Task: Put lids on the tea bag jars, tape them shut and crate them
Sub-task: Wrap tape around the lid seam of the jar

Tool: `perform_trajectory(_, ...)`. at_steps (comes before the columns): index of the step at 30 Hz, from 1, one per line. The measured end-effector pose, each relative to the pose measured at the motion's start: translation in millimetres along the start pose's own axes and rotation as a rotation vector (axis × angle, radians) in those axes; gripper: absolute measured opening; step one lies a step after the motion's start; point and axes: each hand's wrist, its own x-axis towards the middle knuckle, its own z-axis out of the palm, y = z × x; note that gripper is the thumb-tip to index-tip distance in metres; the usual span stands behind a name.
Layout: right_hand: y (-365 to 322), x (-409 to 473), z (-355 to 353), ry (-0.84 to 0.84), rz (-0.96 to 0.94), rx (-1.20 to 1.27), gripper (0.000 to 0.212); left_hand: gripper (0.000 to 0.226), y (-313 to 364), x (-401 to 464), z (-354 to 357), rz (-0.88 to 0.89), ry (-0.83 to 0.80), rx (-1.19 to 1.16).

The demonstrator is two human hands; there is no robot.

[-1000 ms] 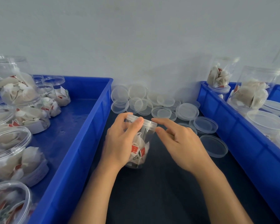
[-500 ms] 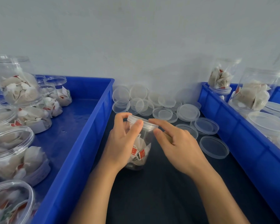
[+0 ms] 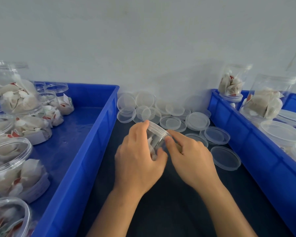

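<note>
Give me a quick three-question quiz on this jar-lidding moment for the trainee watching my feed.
1. True or false: the jar between the hands already carries a lid.
2. Which hand wraps around the jar's body: A) left hand B) right hand?
3. Fill in: the loose lids lie on the dark surface between the left crate and the ____ crate.

Key
1. True; a clear lid sits on its mouth.
2. A; the right hand's fingertips touch the lid's rim.
3. Right.
</note>
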Motion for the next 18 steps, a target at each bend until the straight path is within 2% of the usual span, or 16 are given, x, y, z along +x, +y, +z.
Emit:
perform_trajectory(2,-0.4,0.2,-0.2,0.000,0.001,-0.006,0.038,0.086,-0.8,1.2,0.7,-0.028,-0.043,0.089)
perform_trajectory(4,0.6,0.8,0.0,-0.016,-0.010,-0.002,0.040,0.094,-2.4,2.6,1.2,-0.069,-0.053,0.095)
perform_trajectory(11,12.2,4.6,3.5,-0.083,-0.048,0.167,0.035,0.090,-16.5,4.7,-1.7,-0.203,-0.003,-0.129)
perform_trajectory(18,15.8,7.7,3.7,-0.047,-0.078,0.096,0.033,0.086,-25.4,8.4,-7.3,-0.232,-0.068,-0.311)
